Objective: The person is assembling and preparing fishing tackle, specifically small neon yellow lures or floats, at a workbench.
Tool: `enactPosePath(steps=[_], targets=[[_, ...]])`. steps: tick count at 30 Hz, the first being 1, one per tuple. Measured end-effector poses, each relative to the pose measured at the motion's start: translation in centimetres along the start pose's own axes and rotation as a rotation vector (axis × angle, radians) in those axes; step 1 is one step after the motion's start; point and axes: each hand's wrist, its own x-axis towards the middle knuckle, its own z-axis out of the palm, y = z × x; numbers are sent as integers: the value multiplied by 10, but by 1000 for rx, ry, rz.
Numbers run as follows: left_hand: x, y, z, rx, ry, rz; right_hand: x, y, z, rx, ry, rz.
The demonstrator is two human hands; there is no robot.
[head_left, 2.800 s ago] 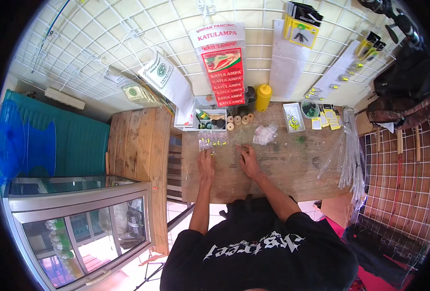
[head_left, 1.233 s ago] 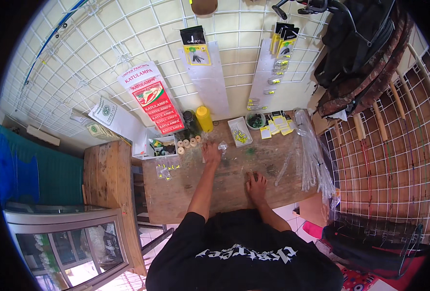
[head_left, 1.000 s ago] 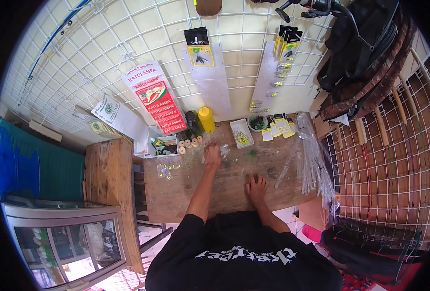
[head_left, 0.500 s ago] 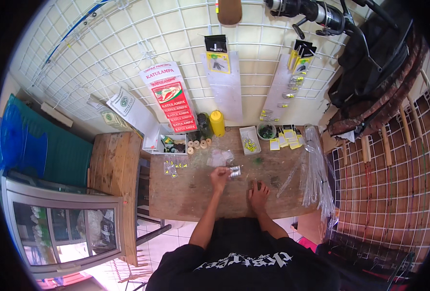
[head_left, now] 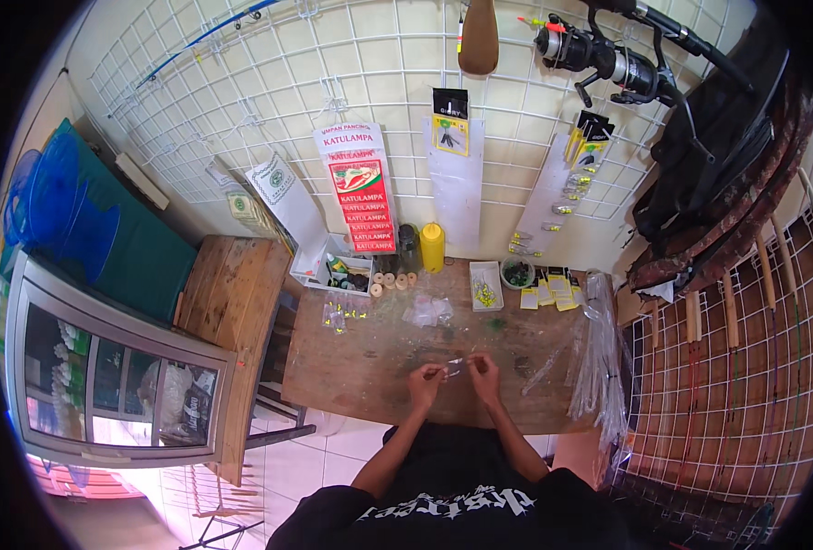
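Note:
Near the front of the wooden table (head_left: 370,367), my left hand (head_left: 426,383) pinches a small shiny packet (head_left: 455,367). My right hand (head_left: 485,378) is closed at the packet's right end, its fingertips pinched together there. What lies inside the packet is too small to make out. Beyond my hands lies a loose pile of small clear plastic bags (head_left: 427,312). Several little bags with yellow pieces (head_left: 340,316) are spread out at the left.
A white tray (head_left: 476,298) of yellow-green pieces and a round tub (head_left: 517,272) stand at the back, beside yellow cards (head_left: 549,291). Farther left are a yellow bottle (head_left: 432,247), several spools (head_left: 389,282) and a white box (head_left: 316,275). Long clear plastic sleeves (head_left: 595,357) hang over the right edge.
My left hand has brought the packet nearer to me, away from the pile of bags. My right hand has lifted off the table and come to the packet's right end.

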Motion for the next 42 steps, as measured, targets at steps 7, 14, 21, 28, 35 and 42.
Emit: enactPosePath(steps=[7, 14, 21, 28, 35, 42], targets=[[-11, 15, 11, 190, -30, 121, -12, -30, -3, 252, -261, 166], [-18, 20, 22, 266, -107, 150, -17, -41, -22, 286, -260, 363], [-9, 8, 17, 56, -242, 144, -8, -44, -35, 327, -350, 390], [-3, 18, 23, 108, -364, 105, -1, -36, -43, 344, -347, 372], [-3, 4, 19, 159, -332, 198, 1, -35, -40, 272, -392, 341], [-12, 5, 10, 29, -352, 104, 0, -38, -42, 340, -438, 373]])
